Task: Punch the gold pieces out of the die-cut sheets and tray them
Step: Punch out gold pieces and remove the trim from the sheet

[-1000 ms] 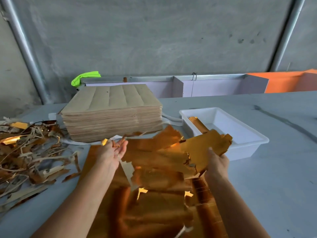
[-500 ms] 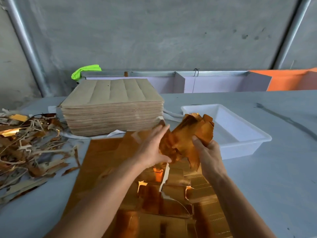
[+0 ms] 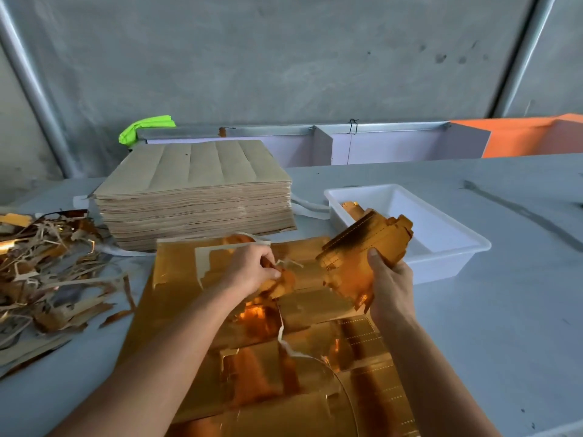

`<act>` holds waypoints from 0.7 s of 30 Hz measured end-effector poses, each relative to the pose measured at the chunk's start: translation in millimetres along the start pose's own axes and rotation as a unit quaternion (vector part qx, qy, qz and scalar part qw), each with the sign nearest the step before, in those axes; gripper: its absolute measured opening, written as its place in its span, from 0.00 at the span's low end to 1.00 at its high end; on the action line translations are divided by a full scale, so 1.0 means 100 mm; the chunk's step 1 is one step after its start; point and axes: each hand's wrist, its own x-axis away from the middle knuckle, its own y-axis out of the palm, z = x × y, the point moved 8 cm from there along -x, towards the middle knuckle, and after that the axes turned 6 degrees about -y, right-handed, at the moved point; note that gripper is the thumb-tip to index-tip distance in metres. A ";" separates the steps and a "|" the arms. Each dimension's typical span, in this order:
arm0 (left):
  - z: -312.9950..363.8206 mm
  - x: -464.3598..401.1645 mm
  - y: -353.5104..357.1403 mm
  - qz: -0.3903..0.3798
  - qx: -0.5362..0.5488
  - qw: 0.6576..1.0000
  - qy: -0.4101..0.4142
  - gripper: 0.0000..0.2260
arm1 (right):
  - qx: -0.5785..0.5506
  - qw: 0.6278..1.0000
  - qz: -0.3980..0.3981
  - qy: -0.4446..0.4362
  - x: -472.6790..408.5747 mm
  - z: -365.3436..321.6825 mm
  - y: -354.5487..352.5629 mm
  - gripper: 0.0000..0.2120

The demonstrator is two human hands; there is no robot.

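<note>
White tray [image 3: 448,263] sits on the worktop [image 3: 504,310] right of centre, open top, holds one small batch of gold pieces [image 3: 351,205] at its far-left end, rest of the floor bare white. Right hand [image 3: 391,283] grips a bundle of punched gold pieces [image 3: 366,247] from below, thumb over the near face, fingers wrapped behind; bundle hangs just beside the tray's near-left wall, overlapping its rim in view, can't tell if touching. Bundle's long axis runs lower-left to upper-right, upper end pointing toward the tray, faces tilted, edges ragged. Left hand [image 3: 252,271] curled, pinches a crumpled bit of gold scrap [image 3: 284,283] low over the die-cut sheet [image 3: 195,298]. Sheet lies flat on the worktop under both forearms, gold side up, torn open with white-backed offcut strips curling off it; more gold sheet below toward the near edge. Behind the sheet, tall stack of sheets [image 3: 195,197] brown side up, its near edge touching or just beside the open sheet. Left of it a waste heap [image 3: 47,266] of brown and gold strips. Far back: green cloth [image 3: 148,126], grey-white dividers [image 3: 347,143], orange panel [image 3: 530,137], concrete wall [image 3: 284,58]. Nothing lies between the bundle and the tray opening
</note>
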 end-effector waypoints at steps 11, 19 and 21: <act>0.49 0.62 0.06 0.002 -0.070 0.984 0.164 0.26 | 0.070 0.997 0.027 -0.003 0.11 0.07 -0.22 0.06; 0.75 1.65 0.87 -0.410 -0.139 0.873 0.225 0.36 | 0.100 0.994 0.037 -0.013 0.23 0.07 -0.45 0.06; 0.81 1.79 0.88 -0.383 -0.177 0.865 0.271 0.29 | 0.119 0.992 0.029 -0.018 0.27 0.06 -0.50 0.09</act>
